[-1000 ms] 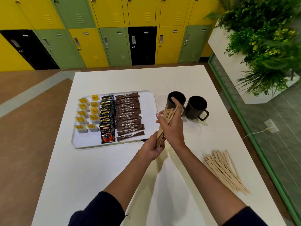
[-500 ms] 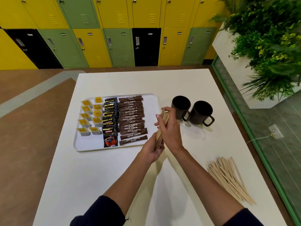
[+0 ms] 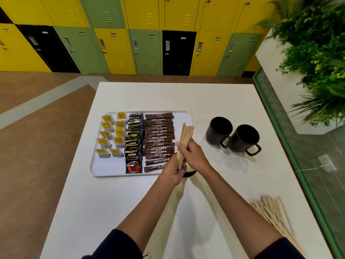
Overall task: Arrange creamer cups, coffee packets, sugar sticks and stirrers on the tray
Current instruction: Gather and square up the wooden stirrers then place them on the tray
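A white tray (image 3: 110,171) lies on the table. It holds yellow-lidded creamer cups (image 3: 112,134) on the left, black coffee packets (image 3: 133,144) in the middle and brown sugar sticks (image 3: 158,139) on the right. A bundle of wooden stirrers (image 3: 185,136) stands tilted over the tray's right edge. My left hand (image 3: 173,171) grips its lower end. My right hand (image 3: 194,156) holds the bundle around its middle. More stirrers (image 3: 274,215) lie loose at the table's near right.
Two dark mugs (image 3: 233,136) stand right of the tray. The white table (image 3: 168,96) ends close to a green-framed glass partition (image 3: 291,146) on the right. Lockers line the far wall. A planter with greenery sits at the upper right.
Both hands have carried the stirrer bundle left, from beside the mugs to the tray's right edge. The camera has tilted, so everything sits lower in view.
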Motion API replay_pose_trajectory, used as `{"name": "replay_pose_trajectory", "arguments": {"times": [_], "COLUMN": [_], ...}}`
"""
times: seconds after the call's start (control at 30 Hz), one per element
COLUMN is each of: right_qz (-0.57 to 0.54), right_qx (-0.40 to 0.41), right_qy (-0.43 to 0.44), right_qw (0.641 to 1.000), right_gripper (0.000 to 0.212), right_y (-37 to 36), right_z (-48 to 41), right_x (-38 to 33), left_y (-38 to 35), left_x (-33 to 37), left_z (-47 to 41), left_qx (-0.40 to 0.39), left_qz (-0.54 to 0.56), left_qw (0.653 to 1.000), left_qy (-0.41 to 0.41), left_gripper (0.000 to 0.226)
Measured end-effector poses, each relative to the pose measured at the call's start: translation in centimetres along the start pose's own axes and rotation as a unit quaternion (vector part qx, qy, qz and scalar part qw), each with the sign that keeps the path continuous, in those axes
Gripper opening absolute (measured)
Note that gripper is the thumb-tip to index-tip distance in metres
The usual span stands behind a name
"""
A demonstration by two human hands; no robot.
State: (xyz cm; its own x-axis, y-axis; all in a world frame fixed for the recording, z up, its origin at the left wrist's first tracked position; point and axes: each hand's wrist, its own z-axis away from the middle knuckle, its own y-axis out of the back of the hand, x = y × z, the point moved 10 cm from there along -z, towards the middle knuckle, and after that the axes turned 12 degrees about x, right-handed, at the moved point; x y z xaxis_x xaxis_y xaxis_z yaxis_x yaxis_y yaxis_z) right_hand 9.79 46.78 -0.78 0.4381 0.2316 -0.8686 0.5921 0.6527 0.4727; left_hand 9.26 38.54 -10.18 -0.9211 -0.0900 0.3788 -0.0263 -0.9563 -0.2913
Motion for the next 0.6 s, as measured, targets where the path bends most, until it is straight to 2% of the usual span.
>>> {"name": "replay_pose_trajectory", "arguments": {"times": [0.17,0.23,0.27,0.3,0.37,0.5,0.6], "right_qz": [-0.003,0.002,0.017,0.038,0.110,0.256,0.323], "right_qx": [-0.040,-0.048,-0.045,-0.043,-0.061,-0.125,-0.168], "right_qy": [-0.025,-0.040,-0.049,-0.056,-0.075,-0.096,-0.106], "right_qw": [0.999,0.998,0.998,0.997,0.989,0.954,0.925], "right_gripper": [0.029,0.022,0.019,0.017,0.019,0.020,0.019], "right_y": [-1.7,-2.0,-1.9,-1.8,-1.7,-1.9,-2.8], "right_z": [-2.6,-3.8,-4.6,-5.5,-7.0,-8.1,-7.7], "right_x": [0.2,0.5,0.7,0.9,1.6,2.3,2.8], "left_y": [0.8,1.2,1.6,1.8,1.4,0.1,0.2], "left_x": [1.8,3.0,3.9,5.1,7.1,6.8,5.9], "left_z": [0.4,0.6,0.7,1.0,2.1,3.3,3.5], "left_qx": [0.018,0.027,0.042,0.061,0.063,0.000,-0.029], "left_qz": [-0.016,-0.099,-0.185,-0.276,-0.398,-0.567,-0.604], "left_qw": [0.999,0.991,0.971,0.933,0.835,0.652,0.588], "left_qy": [-0.036,-0.089,-0.146,-0.223,-0.374,-0.503,-0.537], "left_gripper": [0.023,0.029,0.031,0.030,0.021,0.013,0.021]}}
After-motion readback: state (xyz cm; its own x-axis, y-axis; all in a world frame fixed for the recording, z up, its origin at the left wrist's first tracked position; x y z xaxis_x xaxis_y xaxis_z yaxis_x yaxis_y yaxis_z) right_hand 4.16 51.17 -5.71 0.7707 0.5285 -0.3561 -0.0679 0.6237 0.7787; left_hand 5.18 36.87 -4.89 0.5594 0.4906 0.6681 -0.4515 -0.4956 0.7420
